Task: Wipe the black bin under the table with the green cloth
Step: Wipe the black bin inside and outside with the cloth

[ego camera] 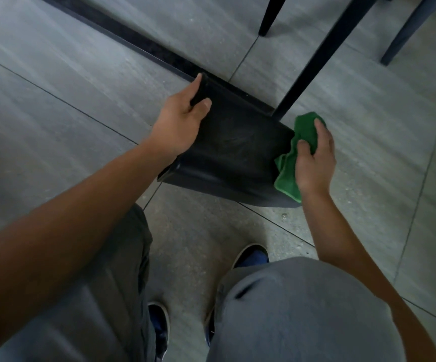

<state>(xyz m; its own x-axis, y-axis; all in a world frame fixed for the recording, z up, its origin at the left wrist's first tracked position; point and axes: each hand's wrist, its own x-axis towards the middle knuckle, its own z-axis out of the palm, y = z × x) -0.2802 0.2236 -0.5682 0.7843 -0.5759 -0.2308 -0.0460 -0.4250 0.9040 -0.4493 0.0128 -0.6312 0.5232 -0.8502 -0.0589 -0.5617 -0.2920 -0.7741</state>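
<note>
The black bin (227,150) lies tipped on the grey tiled floor (68,95), its broad side turned up toward you, just in front of your shoes and beside the slanting black table leg (313,61). Your left hand (179,121) reaches forward with the arm nearly straight, and its grip is closed over the bin's far left corner, thumb on the top face and fingers wrapped round the edge. Your right hand (314,160) comes in from the right with the wrist bent inward, its grip pinching the green cloth (292,163), which is bunched against the bin's right edge and hangs down along it. The table leg stands just behind the cloth, close to your right fingertips. A dark strip (133,40) crosses the floor behind the bin. Bare floor lies open to the left of the bin and to the right of your right hand.
</note>
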